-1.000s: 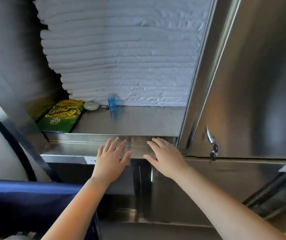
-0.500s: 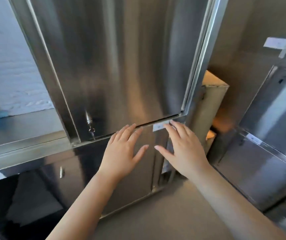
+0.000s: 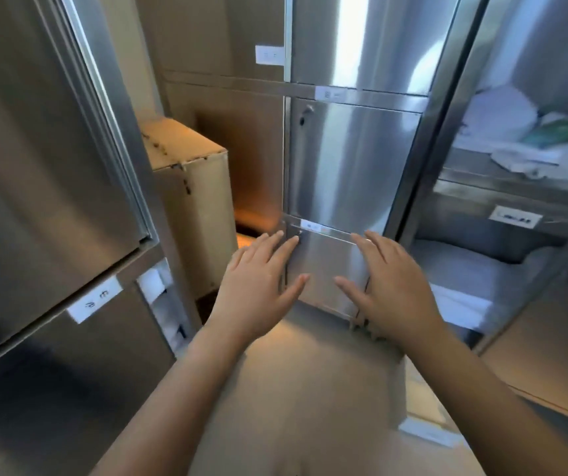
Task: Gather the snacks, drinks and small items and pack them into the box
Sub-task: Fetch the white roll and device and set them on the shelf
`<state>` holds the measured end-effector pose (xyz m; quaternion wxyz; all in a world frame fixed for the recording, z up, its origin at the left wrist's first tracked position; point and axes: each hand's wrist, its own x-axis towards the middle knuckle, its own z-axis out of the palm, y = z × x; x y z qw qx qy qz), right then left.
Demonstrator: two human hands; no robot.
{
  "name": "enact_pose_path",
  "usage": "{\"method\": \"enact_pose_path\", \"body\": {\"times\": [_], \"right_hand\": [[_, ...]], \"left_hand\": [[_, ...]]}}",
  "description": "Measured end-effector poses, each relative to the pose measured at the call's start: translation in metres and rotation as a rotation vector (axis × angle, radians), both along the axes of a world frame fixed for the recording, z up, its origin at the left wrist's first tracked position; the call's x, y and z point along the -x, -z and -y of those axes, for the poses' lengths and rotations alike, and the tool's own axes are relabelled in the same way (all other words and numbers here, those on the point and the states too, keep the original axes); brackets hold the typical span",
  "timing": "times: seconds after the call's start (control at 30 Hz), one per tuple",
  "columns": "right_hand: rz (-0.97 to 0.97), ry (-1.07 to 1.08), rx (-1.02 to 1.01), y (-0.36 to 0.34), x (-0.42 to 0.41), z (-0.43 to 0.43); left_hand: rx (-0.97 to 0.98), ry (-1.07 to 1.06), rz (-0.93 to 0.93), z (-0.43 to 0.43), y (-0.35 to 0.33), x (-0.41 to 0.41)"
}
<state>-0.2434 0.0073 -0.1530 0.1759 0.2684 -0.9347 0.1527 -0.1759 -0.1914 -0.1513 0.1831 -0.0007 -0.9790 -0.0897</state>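
Observation:
My left hand (image 3: 258, 286) and my right hand (image 3: 392, 286) are stretched out in front of me, fingers spread and straight, holding nothing. They hover before a low steel locker door (image 3: 327, 269). A closed cardboard box (image 3: 186, 173) stands in the corner between two banks of steel lockers, up and left of my left hand. An open compartment at the upper right holds white plastic bags (image 3: 516, 132) with something green among them. No snack or drink is plainly in view.
Steel locker doors (image 3: 52, 149) fill the left side, with white labels. More closed doors (image 3: 351, 159) stand straight ahead. An open lower compartment (image 3: 474, 269) at the right holds white folded cloth. Grey floor (image 3: 310, 389) lies below my arms.
My view has swung right, away from the open shelf with the green chip bag and small blue bottle. The corner box and right-hand lockers are now in sight. Both hands stay open and empty.

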Motion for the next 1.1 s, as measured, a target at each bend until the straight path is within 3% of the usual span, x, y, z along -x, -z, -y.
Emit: {"method": "enact_pose_path", "body": {"times": [0.37,0.63,1.1], "right_hand": [[0.022,0.263,-0.014,-0.002,0.148,-0.044],[0.202,0.446,0.015,0.028,0.216,-0.127],[0.173,0.511,0.000,0.031,0.390,-0.320]], "left_hand": [[-0.012,0.284,-0.015,-0.036,0.011,0.200],[-0.015,0.455,0.097,-0.123,0.031,0.313],[0.010,0.481,0.059,-0.300,0.026,0.483]]}}
